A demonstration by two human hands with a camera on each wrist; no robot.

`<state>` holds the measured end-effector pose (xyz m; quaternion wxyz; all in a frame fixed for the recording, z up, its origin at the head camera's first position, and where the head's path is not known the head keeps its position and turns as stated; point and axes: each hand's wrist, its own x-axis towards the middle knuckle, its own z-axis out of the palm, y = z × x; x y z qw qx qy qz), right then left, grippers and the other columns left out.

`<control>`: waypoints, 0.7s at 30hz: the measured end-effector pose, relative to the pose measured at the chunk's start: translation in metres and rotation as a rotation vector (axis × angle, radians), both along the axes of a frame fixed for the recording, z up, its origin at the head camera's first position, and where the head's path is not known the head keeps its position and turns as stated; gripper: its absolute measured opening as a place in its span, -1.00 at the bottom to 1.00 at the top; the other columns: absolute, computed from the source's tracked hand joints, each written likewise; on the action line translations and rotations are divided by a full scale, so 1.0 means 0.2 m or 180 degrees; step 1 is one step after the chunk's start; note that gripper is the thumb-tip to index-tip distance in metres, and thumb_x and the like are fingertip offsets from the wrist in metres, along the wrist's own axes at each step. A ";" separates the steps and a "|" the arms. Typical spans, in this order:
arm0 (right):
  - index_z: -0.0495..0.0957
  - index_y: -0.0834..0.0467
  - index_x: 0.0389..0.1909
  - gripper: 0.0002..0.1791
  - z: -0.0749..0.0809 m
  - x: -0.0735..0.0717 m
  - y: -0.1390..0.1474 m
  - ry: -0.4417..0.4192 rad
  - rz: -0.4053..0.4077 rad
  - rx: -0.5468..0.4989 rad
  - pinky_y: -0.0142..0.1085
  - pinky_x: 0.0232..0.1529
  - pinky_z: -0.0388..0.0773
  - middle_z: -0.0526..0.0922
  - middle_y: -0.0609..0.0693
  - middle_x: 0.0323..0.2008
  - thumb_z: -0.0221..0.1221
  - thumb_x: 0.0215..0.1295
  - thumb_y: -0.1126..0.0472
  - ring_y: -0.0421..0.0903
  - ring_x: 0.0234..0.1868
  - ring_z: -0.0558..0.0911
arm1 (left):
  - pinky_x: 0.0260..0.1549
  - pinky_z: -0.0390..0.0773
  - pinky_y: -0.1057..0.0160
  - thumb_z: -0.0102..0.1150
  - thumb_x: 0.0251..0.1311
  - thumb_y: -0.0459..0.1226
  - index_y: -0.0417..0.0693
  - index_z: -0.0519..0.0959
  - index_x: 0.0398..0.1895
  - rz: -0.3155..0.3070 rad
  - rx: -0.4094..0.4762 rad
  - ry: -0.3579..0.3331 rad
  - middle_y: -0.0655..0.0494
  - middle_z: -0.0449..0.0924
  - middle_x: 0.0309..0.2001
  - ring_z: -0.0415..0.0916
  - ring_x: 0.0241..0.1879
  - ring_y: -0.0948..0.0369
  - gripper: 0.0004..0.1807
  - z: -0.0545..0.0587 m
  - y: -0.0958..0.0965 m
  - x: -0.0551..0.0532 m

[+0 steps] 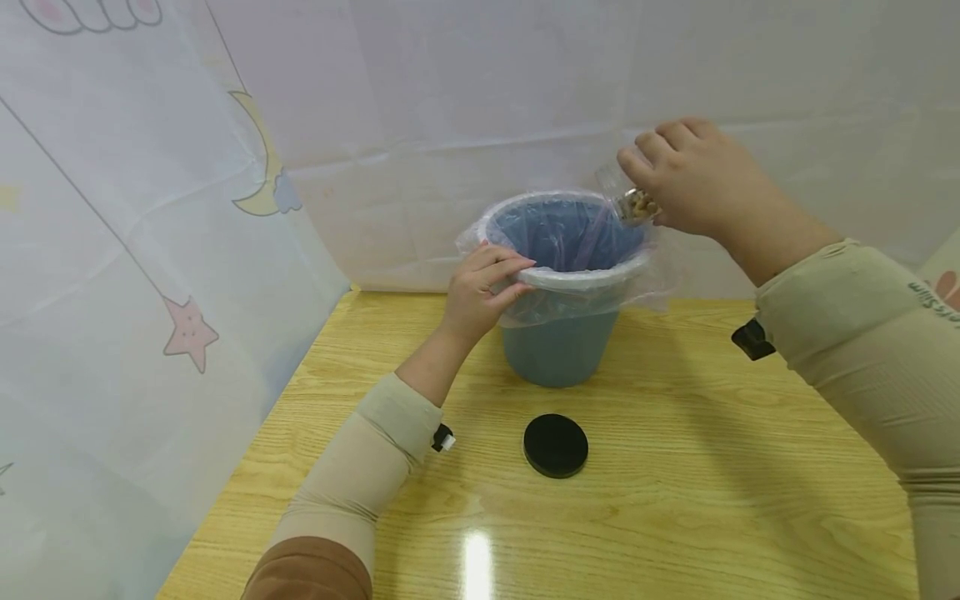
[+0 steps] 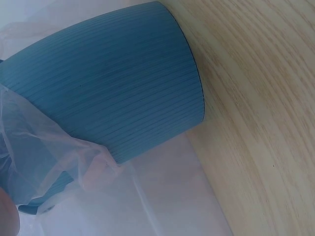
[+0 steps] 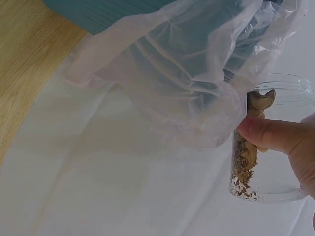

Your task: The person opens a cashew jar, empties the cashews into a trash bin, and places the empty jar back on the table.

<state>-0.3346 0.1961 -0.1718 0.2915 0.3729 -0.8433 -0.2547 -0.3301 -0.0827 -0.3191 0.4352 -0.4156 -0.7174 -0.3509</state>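
A blue trash bin point(image 1: 558, 346) stands on the wooden table, lined with a thin translucent pink plastic bag point(image 1: 570, 308) folded over its rim. My left hand point(image 1: 483, 287) grips the near-left rim through the bag, fingers on top and thumb on the outer side. In my right hand point(image 1: 693, 179) is a clear jar point(image 1: 611, 179) without a lid, held tilted at the bin's right rim. Brown, dried-looking pieces and crumbs point(image 3: 244, 167) lie along one side inside the jar. My right thumb point(image 3: 273, 133) presses on the jar's wall.
A round black lid point(image 1: 556, 446) lies on the table point(image 1: 660, 517) in front of the bin. Close behind the bin hangs a pale sheet point(image 1: 450, 100), and another with a moon and stars point(image 1: 191, 333) covers the left side.
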 end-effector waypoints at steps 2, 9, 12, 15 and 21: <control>0.18 0.36 0.15 0.00 0.00 0.00 0.00 0.0021 -0.0008 0.0034 0.15 0.13 0.18 0.29 0.39 0.04 0.50 -0.34 0.12 0.34 0.08 0.28 | 0.13 0.29 0.03 0.40 -0.16 -0.23 -0.13 0.68 -0.27 0.0001 -0.0002 -0.0007 0.08 0.62 -0.27 0.50 -0.18 0.19 -0.69 0.00 0.00 0.00; 0.15 0.34 0.19 0.02 -0.01 0.00 0.00 0.0036 -0.0033 0.0100 0.14 0.15 0.16 0.27 0.38 0.06 0.50 -0.31 0.11 0.33 0.10 0.26 | 0.14 0.30 0.13 0.40 -0.14 -0.20 -0.08 0.68 -0.26 -0.0007 0.0001 -0.0023 0.11 0.62 -0.27 0.49 -0.19 0.21 -0.70 0.00 0.00 -0.01; 0.15 0.34 0.19 0.03 -0.01 0.00 -0.01 0.0044 -0.0018 0.0117 0.14 0.16 0.15 0.27 0.38 0.07 0.50 -0.32 0.13 0.34 0.10 0.27 | 0.13 0.30 0.11 0.40 -0.15 -0.21 -0.09 0.68 -0.27 -0.0015 0.0007 -0.0015 0.10 0.62 -0.28 0.50 -0.19 0.21 -0.70 0.00 0.00 -0.01; 0.15 0.34 0.20 0.03 -0.01 0.01 -0.01 0.0048 -0.0014 0.0124 0.14 0.16 0.14 0.27 0.39 0.07 0.50 -0.32 0.15 0.34 0.10 0.26 | 0.13 0.30 0.13 0.40 -0.15 -0.21 -0.11 0.68 -0.28 -0.0015 0.0010 -0.0010 0.10 0.62 -0.28 0.50 -0.20 0.21 -0.70 0.00 0.00 0.00; 0.17 0.34 0.19 0.00 -0.01 0.01 -0.01 0.0096 0.0034 0.0098 0.12 0.17 0.15 0.28 0.38 0.07 0.50 -0.32 0.18 0.33 0.10 0.27 | 0.11 0.32 0.04 0.40 -0.16 -0.22 -0.12 0.68 -0.28 -0.0019 0.0011 0.0019 0.09 0.62 -0.28 0.50 -0.20 0.20 -0.70 0.00 0.00 0.00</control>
